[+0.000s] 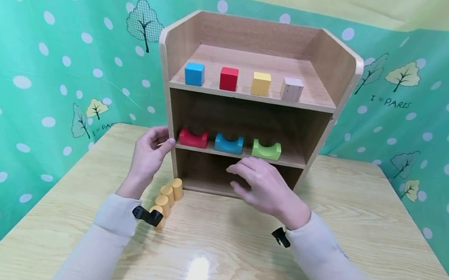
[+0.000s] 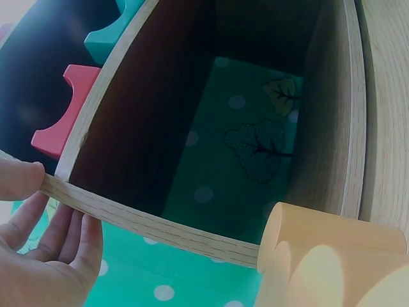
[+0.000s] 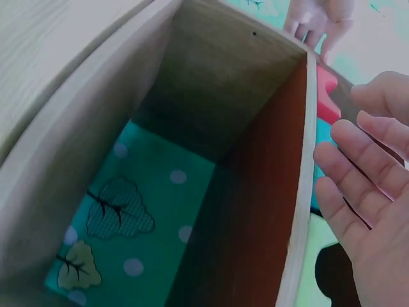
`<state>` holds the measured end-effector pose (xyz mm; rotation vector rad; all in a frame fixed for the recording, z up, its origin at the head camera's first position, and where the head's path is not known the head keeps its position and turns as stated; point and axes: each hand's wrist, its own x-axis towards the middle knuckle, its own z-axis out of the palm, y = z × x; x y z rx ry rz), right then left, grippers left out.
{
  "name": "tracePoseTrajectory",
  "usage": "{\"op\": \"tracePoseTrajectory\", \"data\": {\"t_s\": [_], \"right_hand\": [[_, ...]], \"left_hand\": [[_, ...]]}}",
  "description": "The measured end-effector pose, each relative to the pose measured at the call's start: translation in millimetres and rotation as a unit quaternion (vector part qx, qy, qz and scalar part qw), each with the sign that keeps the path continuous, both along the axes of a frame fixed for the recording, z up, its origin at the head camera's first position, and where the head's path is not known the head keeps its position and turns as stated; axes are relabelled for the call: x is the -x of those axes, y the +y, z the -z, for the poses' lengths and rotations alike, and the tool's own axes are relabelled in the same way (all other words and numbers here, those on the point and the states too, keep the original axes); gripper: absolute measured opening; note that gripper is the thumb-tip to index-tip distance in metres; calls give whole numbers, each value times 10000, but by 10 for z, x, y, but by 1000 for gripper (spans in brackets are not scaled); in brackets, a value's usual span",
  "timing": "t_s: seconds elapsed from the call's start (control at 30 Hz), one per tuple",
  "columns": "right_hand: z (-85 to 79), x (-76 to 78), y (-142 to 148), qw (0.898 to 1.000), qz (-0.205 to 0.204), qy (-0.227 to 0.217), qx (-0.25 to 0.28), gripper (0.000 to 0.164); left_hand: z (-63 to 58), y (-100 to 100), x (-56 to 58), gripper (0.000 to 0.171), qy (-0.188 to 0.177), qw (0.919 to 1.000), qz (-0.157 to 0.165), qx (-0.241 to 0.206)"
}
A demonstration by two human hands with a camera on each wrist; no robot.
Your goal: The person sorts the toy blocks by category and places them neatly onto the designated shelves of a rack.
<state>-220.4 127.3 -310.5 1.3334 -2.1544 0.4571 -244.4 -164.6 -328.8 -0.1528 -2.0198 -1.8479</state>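
Note:
My left hand [image 1: 147, 160] grips the left side panel of a small wooden shelf unit [image 1: 337, 62], its thumb at the front edge and the fingers on the outer side. On the middle shelf stand a red block [image 1: 193, 140], a blue block [image 1: 229, 145] and a green block [image 1: 266, 152], each with a curved notch on top. In front of the lower compartment, just below the green block, my right hand [image 1: 263, 187] hovers with loosely bent fingers and holds nothing. The right wrist view shows its fingers [image 3: 358, 176] apart from the shelf edge.
Along the top shelf's front stand a blue cube [image 1: 194, 74], a red cube [image 1: 228, 79], a yellow cube [image 1: 261, 84] and a pale cube [image 1: 291, 89]. Several wooden cylinders [image 1: 167, 194] stand in a row on the table [image 1: 368, 229], near the shelf's lower left corner and left wrist.

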Motion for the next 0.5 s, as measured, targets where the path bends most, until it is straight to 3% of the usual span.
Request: {"op": "tracePoseTrajectory", "data": {"t_s": [0.5], "right_hand": [[163,-10,-214,9990,-57,-440,61,25]], "left_hand": [[-6,0,4,35,-123,9999,22,-84]]}}
